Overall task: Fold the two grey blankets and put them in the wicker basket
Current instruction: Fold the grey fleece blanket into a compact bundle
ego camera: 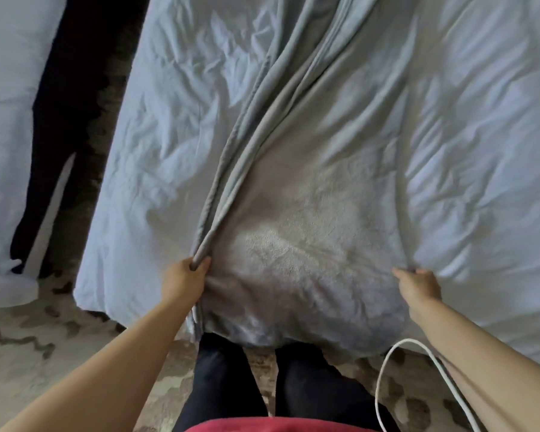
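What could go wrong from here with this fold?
The left hand grips several bunched edges of the grey blanket; the layers may slip and fold crooked. The right hand pinches the blanket right beside the white duvet and may drag it along. The white cable looping beside that arm could snag.

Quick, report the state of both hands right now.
Left hand: gripping the bunched edges of the grey blanket.
Right hand: pinching the same blanket's opposite edge.
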The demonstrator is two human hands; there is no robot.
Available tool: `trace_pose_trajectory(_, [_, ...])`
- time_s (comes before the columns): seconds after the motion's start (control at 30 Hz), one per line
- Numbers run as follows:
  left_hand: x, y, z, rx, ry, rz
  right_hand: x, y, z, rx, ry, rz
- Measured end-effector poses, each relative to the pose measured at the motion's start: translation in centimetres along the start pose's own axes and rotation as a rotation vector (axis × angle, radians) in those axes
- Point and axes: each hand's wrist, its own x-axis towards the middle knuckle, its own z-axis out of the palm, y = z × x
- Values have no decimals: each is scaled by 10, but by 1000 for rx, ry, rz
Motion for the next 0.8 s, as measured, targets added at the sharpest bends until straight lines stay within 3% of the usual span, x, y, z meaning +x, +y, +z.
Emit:
trace_pose_trajectory(0.13, [-16, -6, 1, -110, 99, -41, 2, 1, -9, 414, -380, 153])
trace_pose_trajectory(0.3, [-43, -7, 0, -353, 96, -153, -21, 12, -35, 412, -739, 211])
trace_pose_trajectory(0.37, [-50, -9, -13, -547, 69, -176, -29, 17, -44, 450, -724, 164])
trace_pose_trajectory(0.53, [-67, -26, -56, -932, 9, -233, -43, 34, -78, 836, -435, 83])
trace_pose_trajectory(0.57, [-70, -30, -62, -857, 1, -196, -50, 42, -85, 813, -435, 87])
trace_pose_trajectory(0.7, [-89, -48, -80, -124, -58, 68, -82, 71, -104, 568, -492, 114])
trace_pose_trajectory(0.73, [-95, -51, -84, -97, -81, 113, -90, 77, -109, 555, -477, 103])
trace_pose_trajectory(0.8, [-104, -56, -94, -343, -159, 123, -103, 86, -117, 589, -407, 41])
